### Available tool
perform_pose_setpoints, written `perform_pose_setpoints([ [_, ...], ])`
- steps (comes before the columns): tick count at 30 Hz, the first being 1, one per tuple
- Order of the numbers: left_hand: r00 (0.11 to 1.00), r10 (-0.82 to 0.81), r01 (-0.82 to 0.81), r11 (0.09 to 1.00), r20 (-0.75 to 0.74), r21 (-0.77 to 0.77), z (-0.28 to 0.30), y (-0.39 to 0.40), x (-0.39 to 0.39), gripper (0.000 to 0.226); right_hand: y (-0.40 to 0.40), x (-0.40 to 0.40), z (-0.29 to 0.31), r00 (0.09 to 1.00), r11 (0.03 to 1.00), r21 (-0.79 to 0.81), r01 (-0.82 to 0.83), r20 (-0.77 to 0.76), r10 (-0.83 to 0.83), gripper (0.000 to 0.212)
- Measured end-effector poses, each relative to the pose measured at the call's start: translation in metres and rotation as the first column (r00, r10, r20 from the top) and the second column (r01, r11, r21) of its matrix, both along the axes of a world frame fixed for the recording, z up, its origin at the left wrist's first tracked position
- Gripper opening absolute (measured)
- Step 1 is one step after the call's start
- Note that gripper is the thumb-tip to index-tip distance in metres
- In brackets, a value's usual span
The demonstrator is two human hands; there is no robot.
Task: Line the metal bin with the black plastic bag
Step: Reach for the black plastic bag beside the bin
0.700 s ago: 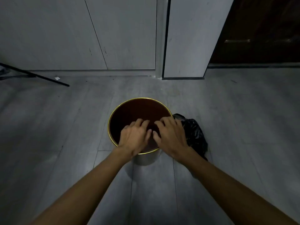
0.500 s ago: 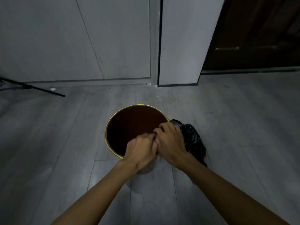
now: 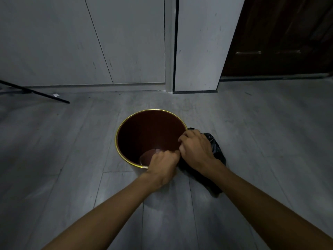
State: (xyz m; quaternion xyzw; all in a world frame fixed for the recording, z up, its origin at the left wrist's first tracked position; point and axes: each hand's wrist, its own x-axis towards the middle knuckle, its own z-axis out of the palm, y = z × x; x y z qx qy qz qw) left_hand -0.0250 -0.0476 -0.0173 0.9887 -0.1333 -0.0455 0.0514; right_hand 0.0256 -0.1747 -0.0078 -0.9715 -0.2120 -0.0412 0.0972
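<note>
Here the bag hangs bunched outside the bin, by its near right rim, with both hands pinched shut on its edge: the left hand at the near rim, the right hand just beside it. The bin's inside shows bare, so the job looks barely started. To do this well, part the two layers at the mouth first, then drop the bag inside and fold its edge over the rim.

dim room, grey plank floor, pale wall panels, dark wooden door at right, black rod lying at left
</note>
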Motion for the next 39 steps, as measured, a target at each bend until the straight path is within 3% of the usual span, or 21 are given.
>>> perform_pose_setpoints([
  [5,0.997,-0.077,0.077,0.995,-0.009,0.07,0.002,0.005,-0.017,0.031,-0.004,-0.017,0.002,1.0,0.998,-0.052,-0.022,0.007,0.022,0.032],
  [11,0.981,-0.194,0.194,0.975,-0.012,0.109,0.004,0.016,-0.042,0.045,-0.012,-0.037,-0.004,0.98,0.997,-0.021,-0.074,0.185,0.077,0.028],
  [15,0.971,-0.237,0.239,0.968,-0.041,0.08,0.002,0.019,-0.049,0.051,-0.013,-0.037,-0.007,0.978,0.994,-0.043,-0.103,0.179,0.109,0.03],
  [18,0.974,-0.217,0.219,0.975,-0.067,0.025,0.0,0.019,-0.047,0.052,-0.017,-0.022,-0.004,0.97,0.993,0.074,-0.091,0.232,0.072,0.025],
  [21,0.983,-0.179,0.18,0.984,-0.04,0.009,-0.001,0.014,-0.042,0.061,-0.023,0.007,-0.001,0.961,0.968,0.245,0.048,0.252,-0.112,0.028],
  [25,0.989,-0.142,0.143,0.99,0.034,-0.016,0.001,-0.002,-0.029,0.081,-0.034,0.044,-0.008,0.907,0.875,0.358,0.326,0.144,-0.397,0.039],
  [29,0.983,-0.125,0.145,0.978,0.132,-0.151,0.004,-0.02,-0.013,0.081,-0.054,0.062,-0.037,0.887,0.879,0.121,0.462,-0.071,-0.456,0.046],
  [32,0.979,-0.134,0.167,0.96,0.156,-0.226,0.004,-0.029,0.001,0.08,-0.062,0.058,-0.068,0.876,0.891,0.005,0.454,-0.186,-0.445,0.038],
  [35,0.987,-0.099,0.129,0.956,0.127,-0.263,0.002,-0.037,0.015,0.073,-0.064,0.046,-0.096,0.909,0.938,-0.081,0.337,-0.232,-0.347,0.032],
  [39,0.991,-0.086,0.109,0.963,0.101,-0.247,-0.001,-0.044,0.025,0.071,-0.057,0.034,-0.12,0.874,0.955,-0.057,0.291,-0.39,-0.29,0.042],
])
